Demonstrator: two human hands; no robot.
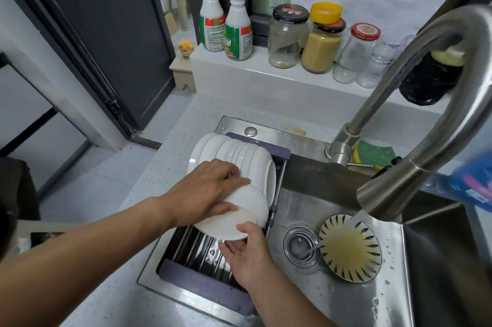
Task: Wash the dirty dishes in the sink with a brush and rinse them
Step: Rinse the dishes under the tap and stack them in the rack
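Note:
A white ribbed bowl [239,213] is tipped on its side over the purple-framed drying rack [199,249] on the left of the sink. My left hand [205,193] grips it from above and my right hand [247,252] holds its lower rim from below. Behind it, several white bowls [239,156] stand stacked on edge on the rack. In the sink basin [346,297] lies a black-striped bowl [350,246] full of yellowish water. Water runs into it from the steel faucet [415,140]. No brush is visible.
A green-yellow sponge [372,153] lies behind the faucet base. The ledge at the back holds two green-capped cleaner bottles [226,25] and several glass jars [319,41]. A blue bottle [476,182] blurs at the right edge. The round drain [300,246] sits beside the striped bowl.

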